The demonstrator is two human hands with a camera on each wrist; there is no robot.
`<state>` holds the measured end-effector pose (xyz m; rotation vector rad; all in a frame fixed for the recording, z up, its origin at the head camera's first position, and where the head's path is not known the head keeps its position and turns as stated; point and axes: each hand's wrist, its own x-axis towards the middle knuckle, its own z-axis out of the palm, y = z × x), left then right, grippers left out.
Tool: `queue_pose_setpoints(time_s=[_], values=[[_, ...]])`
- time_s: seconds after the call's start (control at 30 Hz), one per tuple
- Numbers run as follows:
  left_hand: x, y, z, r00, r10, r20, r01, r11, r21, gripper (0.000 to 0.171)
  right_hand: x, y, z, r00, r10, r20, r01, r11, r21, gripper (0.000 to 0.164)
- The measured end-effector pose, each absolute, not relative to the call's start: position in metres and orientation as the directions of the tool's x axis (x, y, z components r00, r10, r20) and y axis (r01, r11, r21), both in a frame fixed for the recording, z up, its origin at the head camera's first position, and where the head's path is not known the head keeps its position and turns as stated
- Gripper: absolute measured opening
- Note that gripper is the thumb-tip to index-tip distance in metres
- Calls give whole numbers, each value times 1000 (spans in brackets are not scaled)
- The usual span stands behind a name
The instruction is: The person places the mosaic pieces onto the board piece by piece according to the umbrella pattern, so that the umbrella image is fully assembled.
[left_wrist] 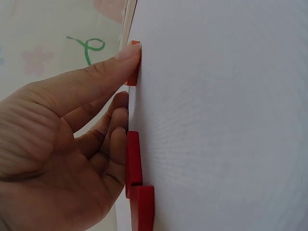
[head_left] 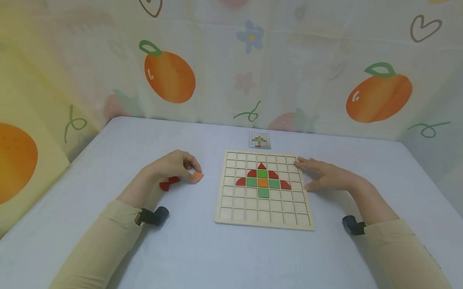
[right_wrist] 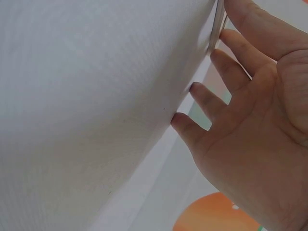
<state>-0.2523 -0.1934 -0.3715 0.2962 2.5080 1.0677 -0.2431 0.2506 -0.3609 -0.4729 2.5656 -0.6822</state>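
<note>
My left hand pinches an orange square tile just above or on the table, left of the board; in the left wrist view the thumb lies on the orange tile. Red tiles lie under and beside this hand, and two red blocks show below its curled fingers. On the wooden grid board sits a pattern of red, green and orange tiles, with an orange square at its middle. With spread fingers, my right hand rests at the board's right edge, its fingertips touching the rim.
A small picture card with a similar coloured pattern lies behind the board. The white table ends at a patterned cloth backdrop. Each wrist bears a black camera on a strap.
</note>
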Motion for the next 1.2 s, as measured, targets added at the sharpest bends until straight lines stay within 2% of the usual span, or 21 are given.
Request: queue_pose_setpoints(time_s=[0.33,0.9,1.2], values=[[-251,-192,-372,-899,369,-235,75,660,748,24,-242,250,-360,-843,-437,-313,-224,816,-533,79],[-251,-190,-369,-927,334,-168,115,682,723,23,-243,251,-361,-838,-454,-304,-239,806,-542,80],[-251,-189,-369,-940,298,-168,90,689,719,19,-242,250,-360,-839,-446,-311,-227,807,-545,81]])
